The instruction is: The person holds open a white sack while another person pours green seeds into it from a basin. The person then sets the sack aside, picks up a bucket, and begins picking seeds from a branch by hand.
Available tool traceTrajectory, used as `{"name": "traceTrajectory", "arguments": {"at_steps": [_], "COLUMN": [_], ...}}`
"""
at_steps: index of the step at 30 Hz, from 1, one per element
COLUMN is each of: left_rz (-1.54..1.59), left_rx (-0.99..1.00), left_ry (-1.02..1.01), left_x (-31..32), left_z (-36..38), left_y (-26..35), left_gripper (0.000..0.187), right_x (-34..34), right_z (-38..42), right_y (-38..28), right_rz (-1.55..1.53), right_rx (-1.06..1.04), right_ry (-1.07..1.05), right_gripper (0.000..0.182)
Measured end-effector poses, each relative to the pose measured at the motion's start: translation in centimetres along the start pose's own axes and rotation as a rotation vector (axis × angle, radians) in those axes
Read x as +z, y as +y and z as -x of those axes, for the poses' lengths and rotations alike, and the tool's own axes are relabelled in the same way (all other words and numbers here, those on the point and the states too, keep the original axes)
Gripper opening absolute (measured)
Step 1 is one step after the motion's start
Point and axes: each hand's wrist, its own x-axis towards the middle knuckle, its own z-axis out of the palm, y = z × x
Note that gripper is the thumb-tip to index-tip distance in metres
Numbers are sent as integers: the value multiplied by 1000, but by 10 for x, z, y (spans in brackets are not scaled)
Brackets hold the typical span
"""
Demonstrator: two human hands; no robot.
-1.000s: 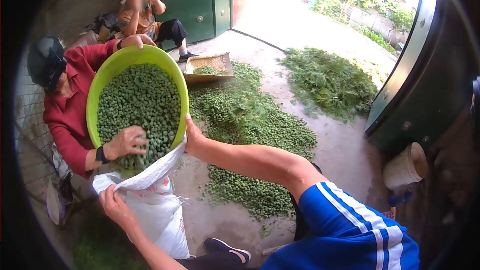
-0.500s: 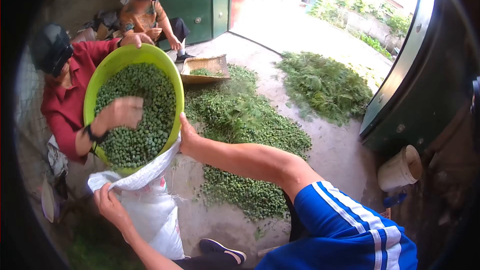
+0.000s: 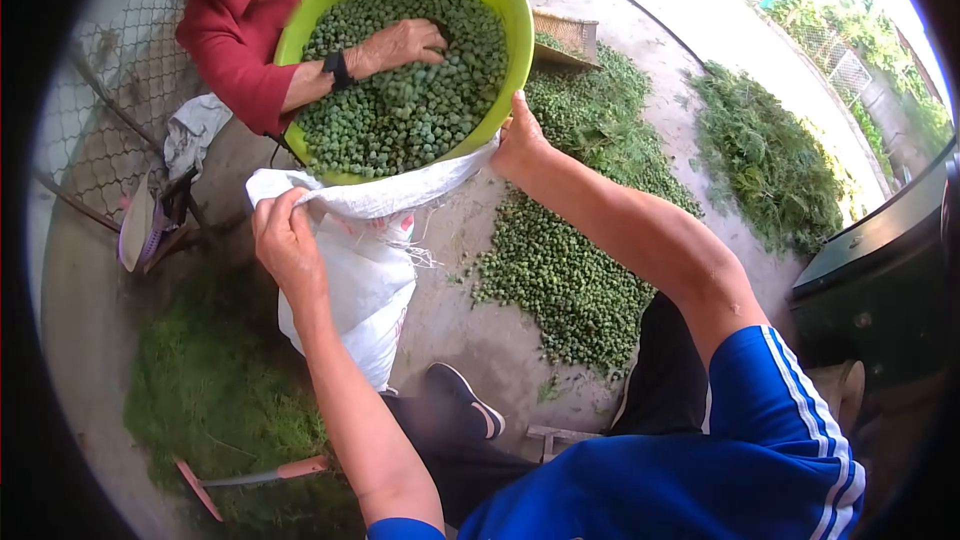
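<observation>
OK, holding sack (image 3: 345, 275) open under lip of tub (image 3: 517, 20).
Clamped on its mouth w/ fingers of L hand (image 3: 290, 245); at tub edge w/ R hand (image 3: 521, 145), can't tell grip. Prob. limp, light empty, heavy filled; best grabbed by mouth.

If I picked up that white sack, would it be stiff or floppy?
The white sack is probably floppy, since its rim sags between the left hand and right hand. It might slump if let go, as its sides look creased. The loose threads suggest woven cloth that could snag.
</observation>
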Motion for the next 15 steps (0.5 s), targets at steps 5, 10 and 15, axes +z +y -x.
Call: {"name": "traceTrajectory", "arguments": {"at_steps": [5,10,15], "left_rz": [12,2,-15], "left_rx": [48,52,47], "left_ry": [15,20,-6], "left_x": [1,2,-1], "left_z": [-1,1,2], "left_y": [-4,-6,-4], "left_gripper": [21,21,19], "right_x": [4,13,14], "right_z": [7,16,14], "right_y": [1,5,4], "right_rz": [-3,57,87], "right_rx": [-23,-112,-107], "right_ry": [50,98,92], "right_gripper": [56,64,66]}}
